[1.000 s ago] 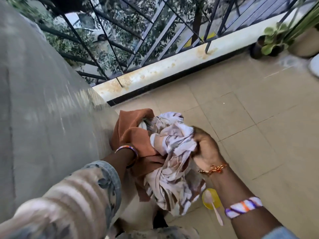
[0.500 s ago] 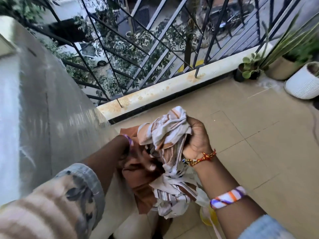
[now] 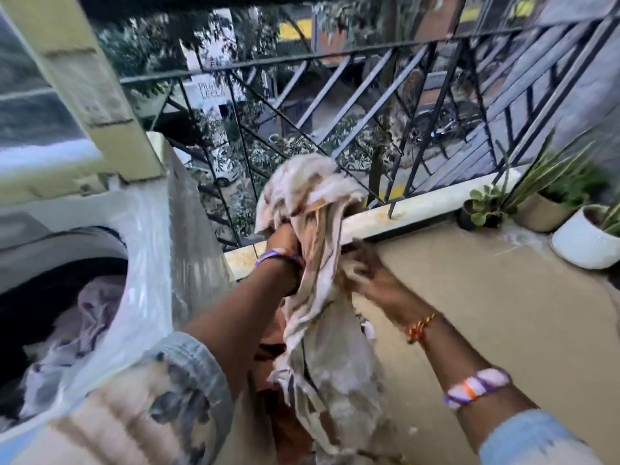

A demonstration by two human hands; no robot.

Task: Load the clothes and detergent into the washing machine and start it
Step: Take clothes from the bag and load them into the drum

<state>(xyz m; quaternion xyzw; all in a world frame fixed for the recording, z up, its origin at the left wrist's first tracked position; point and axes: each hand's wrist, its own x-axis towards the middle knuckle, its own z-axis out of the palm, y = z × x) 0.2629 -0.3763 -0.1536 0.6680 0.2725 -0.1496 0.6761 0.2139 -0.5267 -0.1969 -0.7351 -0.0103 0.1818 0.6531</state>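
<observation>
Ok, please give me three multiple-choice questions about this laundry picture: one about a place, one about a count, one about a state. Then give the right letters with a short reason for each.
1. Where is the washing machine drum opening in the view?
A. lower left
B. upper right
C. centre

2. How many bracelets show on the right arm?
A. none
B. one
C. two

3. What is the state of the drum?
A. shut
B. open, with clothes inside
C. open, bare

Answers:
1 A: the dark opening lies at the lower left, beside the left sleeve.
2 C: a beaded bracelet sits near the wrist, a striped band further up the forearm.
3 B: pale clothes lie inside the opening.
</observation>
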